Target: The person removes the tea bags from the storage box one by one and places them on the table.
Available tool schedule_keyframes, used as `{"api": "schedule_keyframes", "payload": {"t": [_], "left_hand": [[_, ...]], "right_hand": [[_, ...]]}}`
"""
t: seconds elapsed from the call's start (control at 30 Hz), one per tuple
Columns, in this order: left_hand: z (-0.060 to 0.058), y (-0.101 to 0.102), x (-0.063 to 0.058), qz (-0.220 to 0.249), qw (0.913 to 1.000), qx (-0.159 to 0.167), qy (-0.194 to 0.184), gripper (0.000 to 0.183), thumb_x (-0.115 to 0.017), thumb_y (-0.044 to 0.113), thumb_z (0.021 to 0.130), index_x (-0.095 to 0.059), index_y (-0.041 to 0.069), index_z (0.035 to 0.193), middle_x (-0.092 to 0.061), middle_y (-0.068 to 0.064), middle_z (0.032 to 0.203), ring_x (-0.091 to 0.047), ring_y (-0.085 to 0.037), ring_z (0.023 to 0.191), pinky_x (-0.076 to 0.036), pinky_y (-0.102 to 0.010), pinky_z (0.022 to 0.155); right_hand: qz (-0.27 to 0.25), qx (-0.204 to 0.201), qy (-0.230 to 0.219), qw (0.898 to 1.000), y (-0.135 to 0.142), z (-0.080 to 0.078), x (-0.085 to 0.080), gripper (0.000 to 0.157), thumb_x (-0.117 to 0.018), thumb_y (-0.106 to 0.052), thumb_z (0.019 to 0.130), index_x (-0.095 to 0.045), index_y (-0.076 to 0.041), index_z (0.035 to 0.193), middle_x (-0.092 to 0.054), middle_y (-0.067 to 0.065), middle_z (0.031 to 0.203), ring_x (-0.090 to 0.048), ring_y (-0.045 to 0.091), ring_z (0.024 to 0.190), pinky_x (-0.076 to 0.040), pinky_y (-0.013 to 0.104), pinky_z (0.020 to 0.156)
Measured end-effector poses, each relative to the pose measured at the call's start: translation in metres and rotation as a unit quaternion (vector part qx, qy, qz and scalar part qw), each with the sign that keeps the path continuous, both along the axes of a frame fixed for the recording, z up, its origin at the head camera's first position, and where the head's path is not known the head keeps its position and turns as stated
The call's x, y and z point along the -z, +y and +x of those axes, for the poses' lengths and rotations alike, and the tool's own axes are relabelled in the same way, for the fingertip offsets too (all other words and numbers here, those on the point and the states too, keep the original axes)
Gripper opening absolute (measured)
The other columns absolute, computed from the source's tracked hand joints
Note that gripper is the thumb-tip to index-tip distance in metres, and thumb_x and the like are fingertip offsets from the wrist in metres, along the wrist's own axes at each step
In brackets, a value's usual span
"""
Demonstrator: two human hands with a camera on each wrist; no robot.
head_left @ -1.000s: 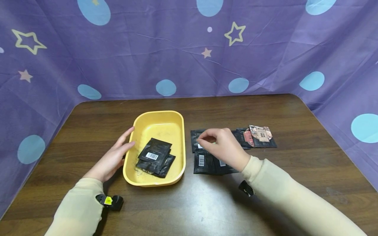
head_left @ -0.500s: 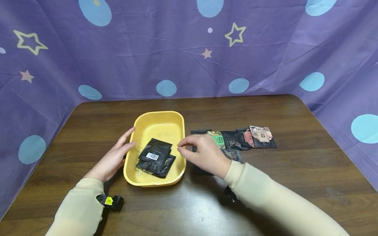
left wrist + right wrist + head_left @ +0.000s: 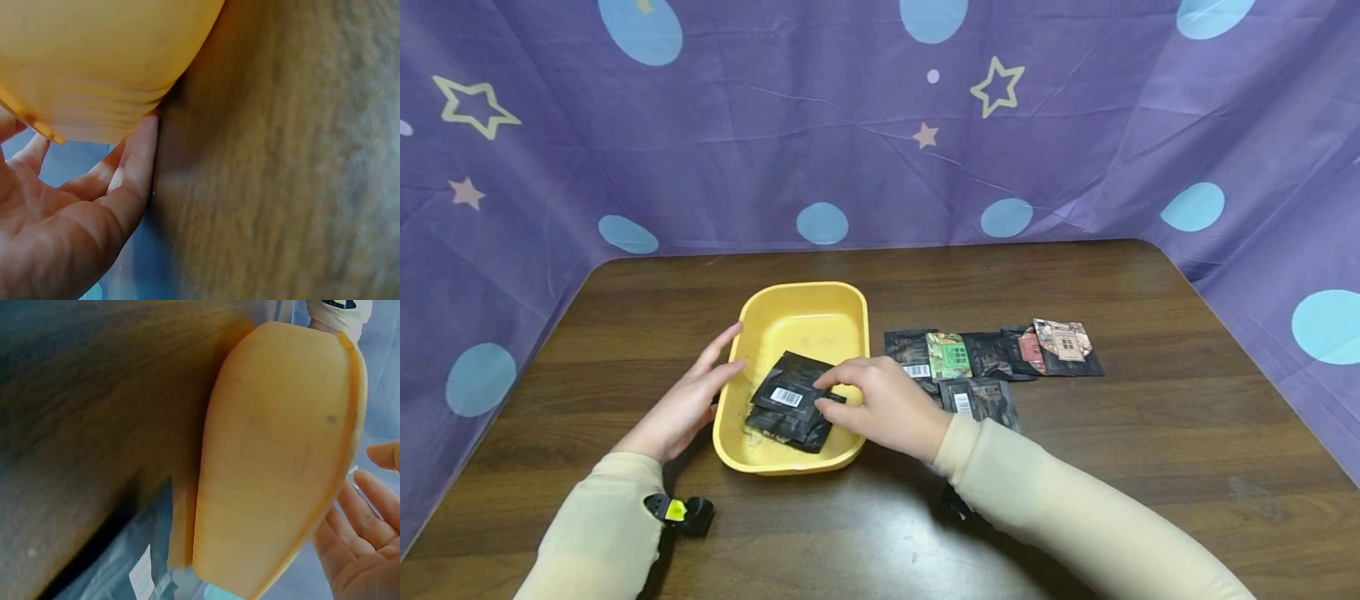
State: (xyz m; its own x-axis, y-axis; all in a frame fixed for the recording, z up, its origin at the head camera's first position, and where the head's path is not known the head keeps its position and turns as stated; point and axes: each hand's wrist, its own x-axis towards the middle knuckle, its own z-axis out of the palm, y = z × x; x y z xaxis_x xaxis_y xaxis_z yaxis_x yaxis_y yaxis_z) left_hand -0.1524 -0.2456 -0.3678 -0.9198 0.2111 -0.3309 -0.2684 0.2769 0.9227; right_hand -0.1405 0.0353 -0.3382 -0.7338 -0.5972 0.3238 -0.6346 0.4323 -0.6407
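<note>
A yellow plastic tub [image 3: 801, 302] stands on the table with several black sachets [image 3: 787, 380] piled in its near half; the top one shows a white barcode label. My left hand [image 3: 688, 392] rests against the tub's left side, fingers spread and fairly straight. In the left wrist view those fingers [image 3: 142, 150] touch the tub's outer wall. My right hand [image 3: 880, 400] reaches over the right rim, its thumb and index fingertips apart at the right edge of the top sachet. The right wrist view shows this hand past the rim with relaxed fingers.
Right of the tub, more sachets lie flat on the wooden table [image 3: 1150, 450]: a green-labelled one [image 3: 951, 357], a pink-labelled one [image 3: 1063, 343] and several dark ones [image 3: 988, 400]. A purple curtain [image 3: 880, 167] hangs behind the table.
My right hand has moved left from above the loose sachets to over the tub, and its thumb and index finger have parted. The left hand and the tub have stayed put.
</note>
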Motion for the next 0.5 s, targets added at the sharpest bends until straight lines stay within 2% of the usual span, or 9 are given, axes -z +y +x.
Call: {"api": "schedule_keyframes", "payload": {"t": [0.2, 0.33, 0.5], "left_hand": [[0.0, -0.001, 0.0, 0.001, 1.0, 0.003, 0.002, 0.065, -0.04, 0.043, 0.106, 0.0, 0.042, 0.158, 0.004, -0.011, 0.166, -0.025, -0.039, 0.144, -0.034, -0.057, 0.108], [-0.001, 0.0, 0.0, 0.001, 1.0, 0.004, 0.002, 0.065, -0.04, 0.043, 0.106, 0.0, 0.042, 0.158, 0.003, -0.012, 0.166, -0.025, -0.039, 0.144, -0.036, -0.055, 0.107], [0.0, 0.0, 0.0, 0.0, 1.0, 0.004, 0.002, 0.066, -0.04, 0.043, 0.106, 0.0, 0.042, 0.158, 0.003, -0.012, 0.166, -0.025, -0.039, 0.144, -0.035, -0.056, 0.108]], "right_hand": [[0.016, -0.015, 0.02, 1.0, -0.008, -0.003, 0.006, 0.024, -0.071, -0.019, 0.09, -0.074, -0.005, 0.109, -0.076, 0.006, 0.107, -0.07, 0.019, 0.106, -0.052, 0.029, 0.097], [0.05, -0.014, 0.031, 0.998, -0.015, -0.003, 0.007, 0.028, -0.071, -0.021, 0.09, -0.073, -0.005, 0.113, -0.075, 0.006, 0.111, -0.069, 0.019, 0.108, -0.051, 0.028, 0.098], [0.1, -0.008, 0.023, 0.995, -0.022, -0.003, 0.007, 0.035, -0.071, -0.027, 0.092, -0.071, -0.005, 0.12, -0.073, 0.005, 0.117, -0.067, 0.019, 0.113, -0.05, 0.03, 0.1]]}}
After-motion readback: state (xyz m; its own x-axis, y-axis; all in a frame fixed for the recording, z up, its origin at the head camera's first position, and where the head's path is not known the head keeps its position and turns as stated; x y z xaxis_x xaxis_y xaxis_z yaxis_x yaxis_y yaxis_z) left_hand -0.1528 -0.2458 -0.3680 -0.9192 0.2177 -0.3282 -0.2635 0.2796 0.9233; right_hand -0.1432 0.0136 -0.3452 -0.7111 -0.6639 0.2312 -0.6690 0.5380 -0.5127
